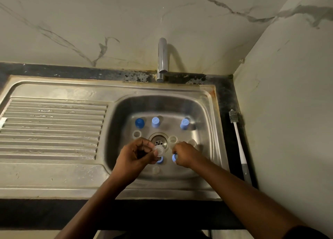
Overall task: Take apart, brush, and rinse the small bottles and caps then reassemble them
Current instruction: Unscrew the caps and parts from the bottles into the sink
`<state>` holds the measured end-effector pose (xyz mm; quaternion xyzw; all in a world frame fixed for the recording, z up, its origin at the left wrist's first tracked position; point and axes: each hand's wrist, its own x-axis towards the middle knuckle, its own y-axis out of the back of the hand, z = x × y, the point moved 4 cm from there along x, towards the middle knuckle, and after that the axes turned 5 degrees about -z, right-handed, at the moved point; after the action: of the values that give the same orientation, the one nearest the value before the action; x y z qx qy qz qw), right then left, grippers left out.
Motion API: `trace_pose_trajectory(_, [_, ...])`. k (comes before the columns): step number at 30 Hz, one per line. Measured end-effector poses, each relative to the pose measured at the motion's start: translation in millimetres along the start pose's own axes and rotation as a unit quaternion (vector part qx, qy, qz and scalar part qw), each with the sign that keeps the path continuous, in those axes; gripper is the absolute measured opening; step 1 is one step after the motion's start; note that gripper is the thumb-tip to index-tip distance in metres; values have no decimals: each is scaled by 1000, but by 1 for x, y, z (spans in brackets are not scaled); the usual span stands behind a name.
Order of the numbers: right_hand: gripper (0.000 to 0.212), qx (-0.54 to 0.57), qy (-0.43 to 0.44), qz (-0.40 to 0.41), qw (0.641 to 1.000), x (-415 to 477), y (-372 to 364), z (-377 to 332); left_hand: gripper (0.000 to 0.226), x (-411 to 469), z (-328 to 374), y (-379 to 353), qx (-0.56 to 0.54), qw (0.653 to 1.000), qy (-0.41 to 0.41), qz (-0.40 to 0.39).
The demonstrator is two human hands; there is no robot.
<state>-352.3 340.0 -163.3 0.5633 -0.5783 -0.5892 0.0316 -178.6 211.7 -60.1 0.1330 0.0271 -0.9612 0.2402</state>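
1. Taking the drain (159, 141) as my landmark: my left hand (135, 155) sits just on its near-left side, fingers closed around a small clear bottle (159, 150) held over the drain's near edge.
2. My right hand (185, 154) is to the near-right of the drain, fingers pinched shut on a blue cap (174, 157). Cap and bottle are apart, so I judge this is either the moment after unscrewing or the one before screwing on; I cannot tell which.
3. To do it well, I would keep the bottle's mouth turned toward the cap and line the two up squarely before any twist, since tiny threads cross easily.
4. I would work low over the sink (207, 112), so a slip lands in the basin, and off to one side of the drain opening.
5. Beyond the drain stand three more blue caps (155, 122) in a row, with clear pieces beside the drain on both sides; another blue cap (160, 159) lies just near of it, partly under my left hand.
6. The brush (237, 139) lies on the worktop, well to the right of the drain.
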Motion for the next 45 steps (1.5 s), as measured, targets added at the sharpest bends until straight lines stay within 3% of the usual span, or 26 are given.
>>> trace_pose_trajectory(3, [8,-25,0,-24,999,6,-13,6,25,-3,-7,3,6,1000,2,-6])
trace_pose_trajectory(5, [32,-45,-6,-44,998,11,-23,12,22,-3,-12,6,0,1000,8,-1])
trace_pose_trajectory(8, [6,-55,-14,-56,997,13,-29,16,14,-2,-18,7,-4,1000,18,3])
trace_pose_trajectory(13, [21,-69,-8,-46,997,13,-32,23,8,2,-21,9,7,1000,19,6])
trace_pose_trajectory(21, [26,-89,4,-70,994,8,-32,27,27,5,-17,10,50,999,-7,-12])
trace_pose_trajectory(27, [23,-54,-33,-87,994,0,-23,20,23,9,-18,11,110,994,-5,-9])
trace_pose_trajectory(30, [31,3,-49,-78,996,-6,-6,13,19,12,-20,8,131,991,4,-10])
trace_pose_trajectory(33, [24,128,-26,-35,991,-16,14,5,22,14,-20,4,158,987,1,-9])
trace_pose_trajectory(34, [28,218,-26,-29,975,-21,20,1,23,15,-21,3,164,986,0,-7])
trace_pose_trajectory(37, [42,490,-4,-73,868,-39,37,-13,25,15,-21,-1,181,983,-7,-5])
trace_pose_trajectory(40, [42,524,54,-115,842,-56,47,-23,28,14,-20,-5,189,982,-19,-10])
trace_pose_trajectory(45, [22,473,104,-86,870,-64,46,-22,27,10,-24,-11,175,984,-16,-27])
